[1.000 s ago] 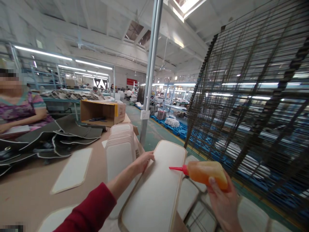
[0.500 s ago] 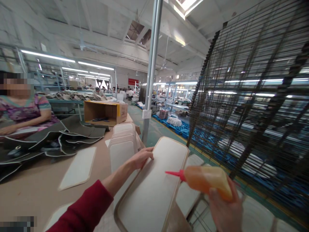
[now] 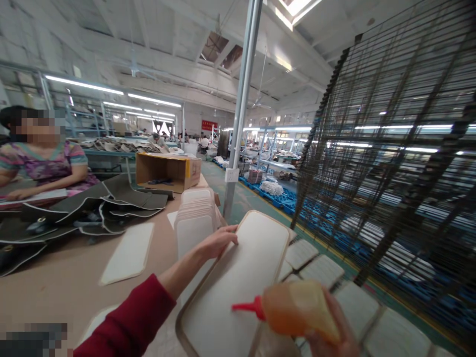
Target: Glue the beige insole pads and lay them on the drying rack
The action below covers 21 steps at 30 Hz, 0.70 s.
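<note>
left hand (image 3: 219, 241), fingers flat and together, pins the white panel (image 3: 241, 267) by its left edge; right hand (image 3: 334, 339) clamps the orange bottle (image 3: 297, 312), nozzle (image 3: 243, 307) over the panel.

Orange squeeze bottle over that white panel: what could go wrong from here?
1. The orange squeeze bottle in the right hand points its red nozzle across the white panel; a stray squeeze could drip onto its middle.
2. The left hand rests on the panel's far edge, so it might get smeared, or the panel might shift.

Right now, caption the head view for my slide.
Left hand touches cream rounded panel; right hand holds orange red-nozzled squeeze bottle.
</note>
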{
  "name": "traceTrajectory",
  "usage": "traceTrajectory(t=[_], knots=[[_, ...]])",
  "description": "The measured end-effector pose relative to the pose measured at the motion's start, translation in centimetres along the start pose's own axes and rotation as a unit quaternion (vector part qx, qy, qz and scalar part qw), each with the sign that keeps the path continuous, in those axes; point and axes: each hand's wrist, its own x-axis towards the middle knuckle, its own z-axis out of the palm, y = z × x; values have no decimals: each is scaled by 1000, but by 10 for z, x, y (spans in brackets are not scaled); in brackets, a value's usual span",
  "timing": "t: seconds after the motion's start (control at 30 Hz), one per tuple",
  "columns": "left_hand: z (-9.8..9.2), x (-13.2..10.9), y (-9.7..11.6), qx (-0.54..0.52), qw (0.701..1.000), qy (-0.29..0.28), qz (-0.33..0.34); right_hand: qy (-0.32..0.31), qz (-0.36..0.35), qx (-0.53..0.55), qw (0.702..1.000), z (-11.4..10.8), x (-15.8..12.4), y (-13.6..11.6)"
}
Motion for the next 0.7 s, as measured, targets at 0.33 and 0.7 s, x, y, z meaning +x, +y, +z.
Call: traceTrajectory(t=[0.33, 0.7], knots=[[-14, -4, -2, -18, 999, 2, -31, 48, 26, 24, 998, 6, 25, 0], [-19, 7, -3, -16, 998, -64, -8, 113, -82, 14, 990, 18, 53, -18]])
